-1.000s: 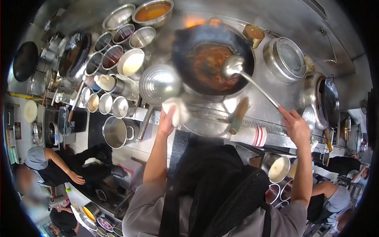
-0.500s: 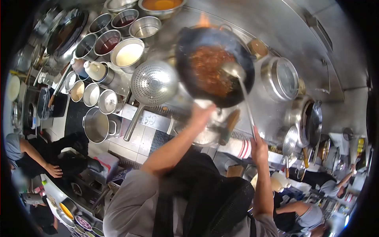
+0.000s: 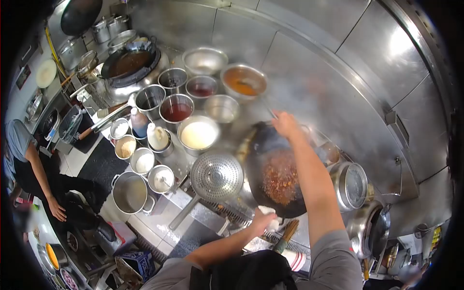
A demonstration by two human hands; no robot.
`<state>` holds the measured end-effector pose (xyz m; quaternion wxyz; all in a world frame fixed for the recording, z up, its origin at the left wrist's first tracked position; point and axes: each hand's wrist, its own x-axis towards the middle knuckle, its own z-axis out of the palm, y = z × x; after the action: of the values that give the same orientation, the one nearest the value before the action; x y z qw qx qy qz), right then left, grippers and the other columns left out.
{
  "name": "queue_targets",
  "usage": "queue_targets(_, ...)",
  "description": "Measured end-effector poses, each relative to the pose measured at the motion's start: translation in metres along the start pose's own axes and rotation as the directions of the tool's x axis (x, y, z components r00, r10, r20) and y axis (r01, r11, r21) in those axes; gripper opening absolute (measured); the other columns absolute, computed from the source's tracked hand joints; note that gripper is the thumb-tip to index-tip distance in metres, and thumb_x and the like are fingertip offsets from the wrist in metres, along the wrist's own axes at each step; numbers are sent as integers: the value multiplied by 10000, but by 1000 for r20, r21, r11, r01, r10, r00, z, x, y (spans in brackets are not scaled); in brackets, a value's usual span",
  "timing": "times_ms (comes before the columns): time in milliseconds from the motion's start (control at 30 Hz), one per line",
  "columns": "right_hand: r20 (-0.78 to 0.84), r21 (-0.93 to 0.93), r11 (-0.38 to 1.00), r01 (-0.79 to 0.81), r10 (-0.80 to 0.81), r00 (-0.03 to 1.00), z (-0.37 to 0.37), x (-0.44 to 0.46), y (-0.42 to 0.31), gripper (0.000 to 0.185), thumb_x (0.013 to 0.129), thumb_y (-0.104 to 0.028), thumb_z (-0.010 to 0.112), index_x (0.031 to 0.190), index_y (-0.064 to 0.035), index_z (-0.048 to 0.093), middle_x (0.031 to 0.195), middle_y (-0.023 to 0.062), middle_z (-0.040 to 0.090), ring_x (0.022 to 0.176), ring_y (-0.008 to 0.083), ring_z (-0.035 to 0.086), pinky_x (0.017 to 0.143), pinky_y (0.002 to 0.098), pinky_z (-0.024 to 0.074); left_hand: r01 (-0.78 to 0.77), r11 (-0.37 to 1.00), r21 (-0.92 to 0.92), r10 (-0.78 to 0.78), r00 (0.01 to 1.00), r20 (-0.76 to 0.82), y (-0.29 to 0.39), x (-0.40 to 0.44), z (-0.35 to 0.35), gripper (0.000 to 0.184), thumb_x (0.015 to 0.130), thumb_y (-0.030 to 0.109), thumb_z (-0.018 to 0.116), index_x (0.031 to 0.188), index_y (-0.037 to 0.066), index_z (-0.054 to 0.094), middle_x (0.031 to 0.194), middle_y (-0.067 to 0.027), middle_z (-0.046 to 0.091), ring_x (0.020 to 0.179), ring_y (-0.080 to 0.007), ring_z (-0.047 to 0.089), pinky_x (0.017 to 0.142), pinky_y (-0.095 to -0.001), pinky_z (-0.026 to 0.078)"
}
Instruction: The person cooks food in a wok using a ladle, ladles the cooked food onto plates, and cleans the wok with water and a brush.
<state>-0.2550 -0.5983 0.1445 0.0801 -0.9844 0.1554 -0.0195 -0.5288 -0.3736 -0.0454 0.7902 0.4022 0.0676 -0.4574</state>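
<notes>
Orange-liquid bowl (image 3: 243, 97): reached toward by the ladle (image 3: 272, 113) – step judged to be dipping or scooping; a level ladle and clearance from the rim seemed called for.
Left hand (image 3: 261, 223): fingers closed on a white cloth (image 3: 268, 211), bunched at the wok's near edge; whether the rim was pinched through it could not be told.
Wok (image 3: 256, 181): reddish-brown food (image 3: 280, 176) held inside, beyond the cloth and nearer the body than the right hand.
Right hand (image 3: 287, 124): clamped round the ladle's handle – its bowl end blurred, beyond the grip.
</notes>
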Motion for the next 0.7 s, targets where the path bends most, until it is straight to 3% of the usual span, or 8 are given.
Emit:
queue_targets(200, -29, 231, 943, -239, 252, 967, -22, -133, -17, 551, 1013, -236, 609, 1548, -227, 476, 1159, 277, 703, 1116, 475, 671, 928, 570, 527, 102, 988, -115, -102, 995, 6, 8, -2, 0, 407, 781, -22, 820, 1115, -13, 588, 959, -119, 699, 775, -239, 727, 617, -414, 615)
queue_targets(233, -319, 380, 917, 119, 9, 948, 10, -176, 31, 589, 1036, -204, 597, 1593, -139, 416, 884, 208, 725, 790, 353, 736, 696, 469, 566, 71, 992, -106, -69, 997, 19, 9, 1, 0, 410, 776, -25, 819, 1115, -14, 588, 956, -120, 697, 773, -243, 728, 616, -413, 614)
queue_targets(267, 200, 854, 455, -251, 158, 967, -45, -242, 12, 571, 1057, -183, 589, 1586, -56, 416, 717, 66, 618, 517, 146, 583, 482, 311, 463, 49, 994, -95, -46, 998, 30, 10, 0, -1, 413, 771, -27, 819, 1114, -15, 588, 953, -120, 695, 772, -247, 728, 615, -413, 614)
queue_targets(300, 169, 885, 379, -270, 279, 945, -42, -296, 21, 507, 1078, -155, 543, 1566, -55, 450, 629, -17, 506, 410, 46, 388, 367, 227, 322, 37, 996, -82, -34, 999, 38, 7, -4, -3, 416, 767, -30, 818, 1114, -15, 589, 950, -120, 693, 770, -251, 729, 614, -412, 613)
queue_targets(433, -126, 298, 902, -313, 362, 924, -7, -438, 62, 528, 1014, -139, 625, 1514, -23, 502, 846, 230, 706, 627, 359, 675, 616, 434, 533, 162, 980, 118, -163, 987, -5, 13, -4, -2, 326, 795, -52, 723, 1108, -45, 634, 1034, -126, 715, 854, -245, 740, 690, -406, 621)
queue_targets(467, 57, 320, 774, -546, 560, 827, -27, -433, 38, 517, 993, -133, 635, 1483, -14, 523, 1011, 358, 685, 868, 504, 690, 831, 515, 529, 153, 981, 123, -156, 988, 15, 6, 2, -9, 315, 797, -35, 713, 1096, -65, 618, 1046, -145, 703, 870, -272, 742, 698, -416, 619)
queue_targets(567, 81, 408, 708, -577, 602, 795, 16, -425, 53, 528, 997, -140, 637, 1497, -28, 510, 1009, 362, 685, 921, 497, 689, 861, 518, 520, 110, 976, 187, -95, 992, -83, 17, -5, 4, 327, 787, -40, 702, 1100, -43, 607, 1044, -154, 680, 893, -311, 747, 692, -435, 617)
queue_targets(700, -36, 353, 905, -238, 267, 963, 57, -451, 84, 574, 979, -151, 662, 1530, -125, 501, 1096, 288, 707, 972, 476, 682, 853, 518, 550, 130, 959, 251, -145, 988, 45, 24, -4, -1, 187, 824, -30, 657, 1006, -7, 622, 947, -152, 705, 820, -292, 757, 607, -423, 620)
